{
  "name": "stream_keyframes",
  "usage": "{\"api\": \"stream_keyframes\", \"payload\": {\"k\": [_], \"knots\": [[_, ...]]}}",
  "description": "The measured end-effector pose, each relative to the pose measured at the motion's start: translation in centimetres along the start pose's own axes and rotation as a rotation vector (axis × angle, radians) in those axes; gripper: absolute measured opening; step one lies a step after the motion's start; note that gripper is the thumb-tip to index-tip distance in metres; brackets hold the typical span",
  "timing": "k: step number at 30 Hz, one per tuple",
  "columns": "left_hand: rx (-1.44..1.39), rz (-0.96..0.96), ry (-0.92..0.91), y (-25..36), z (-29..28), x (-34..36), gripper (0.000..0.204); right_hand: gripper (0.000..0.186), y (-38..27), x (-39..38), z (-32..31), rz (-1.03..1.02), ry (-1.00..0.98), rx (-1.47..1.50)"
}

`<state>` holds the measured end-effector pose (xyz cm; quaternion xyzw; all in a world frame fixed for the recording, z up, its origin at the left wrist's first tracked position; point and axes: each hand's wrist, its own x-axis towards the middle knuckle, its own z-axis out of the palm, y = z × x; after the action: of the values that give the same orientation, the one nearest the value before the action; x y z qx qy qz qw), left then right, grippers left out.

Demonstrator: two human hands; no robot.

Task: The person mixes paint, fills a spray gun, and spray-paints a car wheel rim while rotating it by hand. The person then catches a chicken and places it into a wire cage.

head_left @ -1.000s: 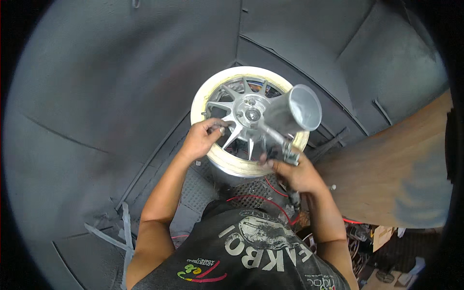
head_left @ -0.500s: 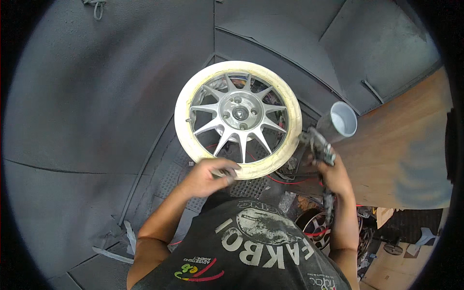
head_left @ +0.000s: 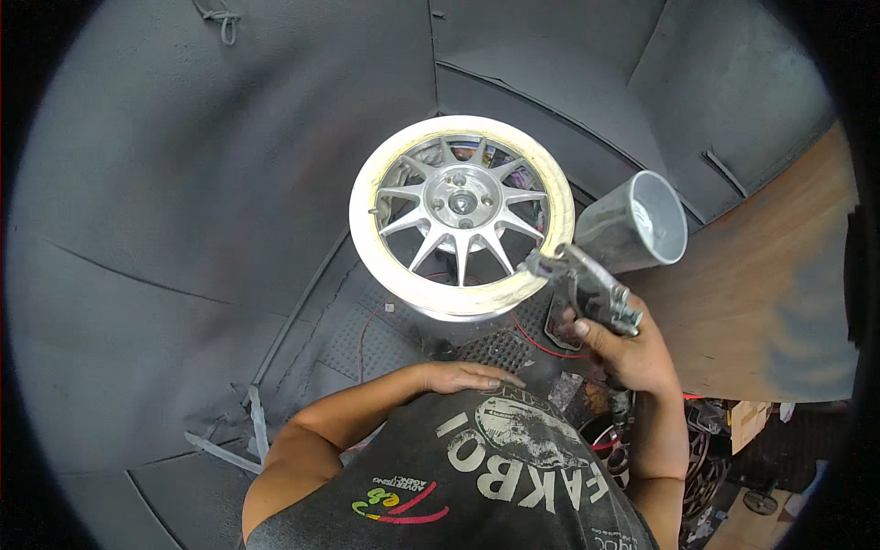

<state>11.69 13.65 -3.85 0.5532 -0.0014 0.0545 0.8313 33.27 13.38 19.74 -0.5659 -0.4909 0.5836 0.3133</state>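
A spray gun [head_left: 596, 286] is in my right hand [head_left: 637, 353], fingers wrapped round its grip and its nozzle end turned toward the wheel. A large grey cup [head_left: 623, 225], its round end facing me, sits at the gun's far side and appears attached to it. Just left of the nozzle lies a silver multi-spoke wheel [head_left: 463, 194], face up, with a cream-white band [head_left: 385, 252] around its edge. The gun overlaps the wheel's right edge in view; whether they touch I cannot tell. My left hand [head_left: 472, 376] rests flat against my dark shirt, fingers stretched and holding nothing.
Grey booth walls [head_left: 183, 229] close in at the left and back. A wooden panel [head_left: 733, 312] stands at the right. A red hose [head_left: 541, 346] runs over the dimpled floor mat [head_left: 495, 350]. More wheels [head_left: 692, 463] and clutter lie at the lower right.
My left hand has left the wheel's near edge and moved back to my shirt. The spray gun and its cup have come closer to the wheel's right side.
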Motion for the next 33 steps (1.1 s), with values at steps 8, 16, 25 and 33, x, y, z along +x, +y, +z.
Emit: {"api": "stream_keyframes", "payload": {"k": [8,16,25,33], "knots": [[0.447,-0.184,0.319,-18.4,3.0,-4.7,0.051,0.034,0.1,-4.8,-4.0,-0.122,0.080,-0.002],[0.405,-0.593,0.659,-12.4,5.4,-6.2,0.045,0.031,-2.5,-5.8,-4.7,-0.024,0.123,-0.215],[-0.443,-0.233,1.438,-12.7,-6.2,-11.4,0.018,0.032,-2.8,-5.2,-3.6,-0.212,0.192,-0.160],[-0.415,0.077,1.653,-8.4,-18.3,-14.9,0.019,0.034,-5.6,-1.9,-1.0,0.003,0.213,-0.230]]}}
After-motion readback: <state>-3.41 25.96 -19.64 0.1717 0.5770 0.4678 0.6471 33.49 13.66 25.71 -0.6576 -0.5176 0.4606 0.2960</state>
